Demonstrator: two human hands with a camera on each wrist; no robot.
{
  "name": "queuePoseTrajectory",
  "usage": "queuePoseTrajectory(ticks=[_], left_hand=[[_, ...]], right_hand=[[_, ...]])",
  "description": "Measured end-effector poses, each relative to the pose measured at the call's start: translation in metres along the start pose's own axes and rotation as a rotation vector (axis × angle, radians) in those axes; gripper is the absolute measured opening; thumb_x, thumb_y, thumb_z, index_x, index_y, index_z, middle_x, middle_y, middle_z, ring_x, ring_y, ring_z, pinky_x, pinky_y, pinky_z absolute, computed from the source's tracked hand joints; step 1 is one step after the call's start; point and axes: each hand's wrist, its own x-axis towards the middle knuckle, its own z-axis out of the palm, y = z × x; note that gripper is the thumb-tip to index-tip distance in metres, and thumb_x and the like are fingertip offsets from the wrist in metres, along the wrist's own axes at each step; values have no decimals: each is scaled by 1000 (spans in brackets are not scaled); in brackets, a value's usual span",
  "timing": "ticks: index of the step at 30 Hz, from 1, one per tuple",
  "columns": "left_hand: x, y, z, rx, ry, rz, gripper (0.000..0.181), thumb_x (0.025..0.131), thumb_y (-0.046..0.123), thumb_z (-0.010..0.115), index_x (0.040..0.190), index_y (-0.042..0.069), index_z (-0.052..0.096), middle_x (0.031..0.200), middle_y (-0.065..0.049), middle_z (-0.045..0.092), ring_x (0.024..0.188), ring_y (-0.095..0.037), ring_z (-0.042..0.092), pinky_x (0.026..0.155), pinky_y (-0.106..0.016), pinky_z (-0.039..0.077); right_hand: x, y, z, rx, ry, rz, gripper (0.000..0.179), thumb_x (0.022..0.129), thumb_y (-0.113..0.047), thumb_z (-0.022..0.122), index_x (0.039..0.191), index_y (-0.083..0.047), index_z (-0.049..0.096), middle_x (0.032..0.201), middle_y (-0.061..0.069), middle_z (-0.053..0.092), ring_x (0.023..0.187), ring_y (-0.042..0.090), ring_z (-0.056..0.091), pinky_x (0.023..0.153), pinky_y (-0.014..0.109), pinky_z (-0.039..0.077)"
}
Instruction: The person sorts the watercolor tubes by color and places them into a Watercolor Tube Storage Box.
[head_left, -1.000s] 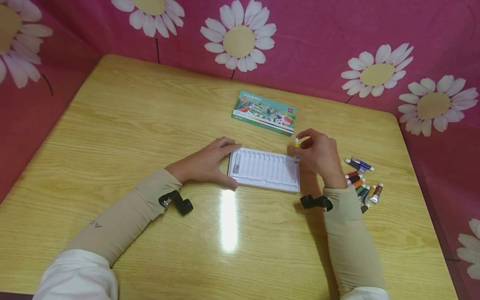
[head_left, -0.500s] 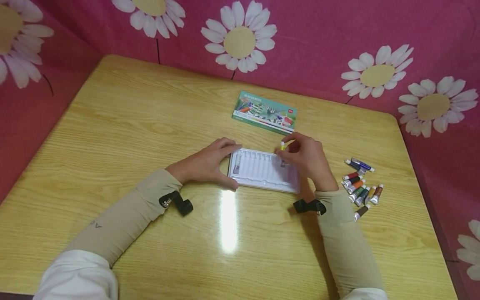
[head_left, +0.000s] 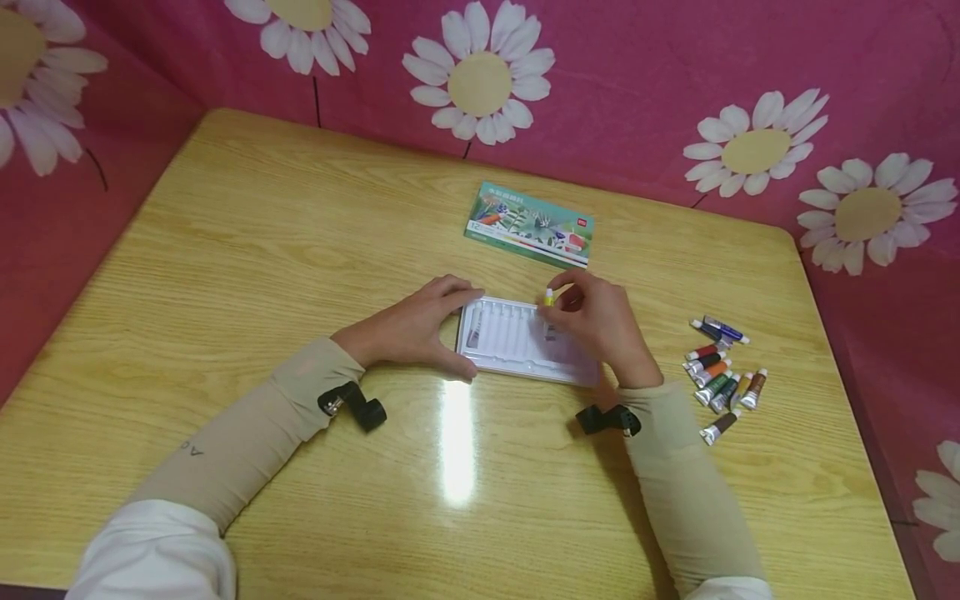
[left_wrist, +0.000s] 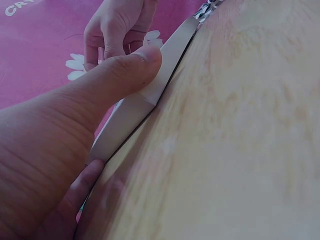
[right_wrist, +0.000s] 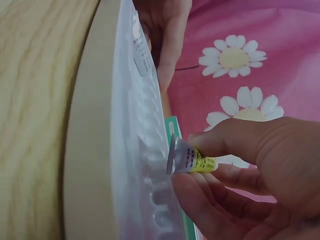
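Note:
A white plastic paint tray [head_left: 501, 337] with a row of slots lies on the table. My left hand [head_left: 405, 330] grips its left end, thumb on the near edge and fingers at the far edge. One silvery-white paint tube [head_left: 475, 325] lies in the leftmost slot. Above the right half of the tray, my right hand [head_left: 600, 321] pinches a yellow paint tube [right_wrist: 192, 159] between thumb and fingers. In the right wrist view its flat silver end points toward the slots; whether it touches the tray I cannot tell.
A green paint box [head_left: 528, 225] lies flat behind the tray. To the right of my right arm, several loose paint tubes [head_left: 720, 375] in blue, red, orange, green and brown are scattered on the wooden table [head_left: 300, 217]. A pink flowered cloth [head_left: 615, 92] hangs behind.
My right hand has moved left with the yellow paint tube, from the tray's right end to over its slots. My left hand and the tray have stayed in place.

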Motion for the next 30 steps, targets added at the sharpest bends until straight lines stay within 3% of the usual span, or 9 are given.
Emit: queuePoseTrajectory(ticks=[6,15,21,30], left_hand=[[0,0,-1,-2,1,-5,117,71,64,87,163,16,33,162,-5,35,150,-24,36,127,-46,35],[1,-1,0,1,3,-8,118,70,65,87,163,18,33,163,-4,35,150,-23,36,127,-45,34],[0,0,0,-1,8,-3,117,70,65,88,163,17,34,163,-5,35,150,-24,36,127,-46,35],[1,1,-1,6,1,-8,115,71,65,87,163,18,34,162,-6,36,150,-25,37,126,-48,36]], right_hand=[[-1,-4,7,35,5,-54,32,90,-24,80,117,-11,68,94,10,71,88,24,68,76,29,52],[-3,-12,20,112,-1,-44,34,91,-24,80,121,-14,66,94,8,68,86,23,62,78,29,52],[-3,-15,27,155,17,-102,33,91,-23,80,118,-13,66,90,7,68,82,21,60,74,28,51],[-5,-22,41,193,11,-128,32,90,-26,80,116,-13,67,87,4,68,80,19,61,73,28,50]])
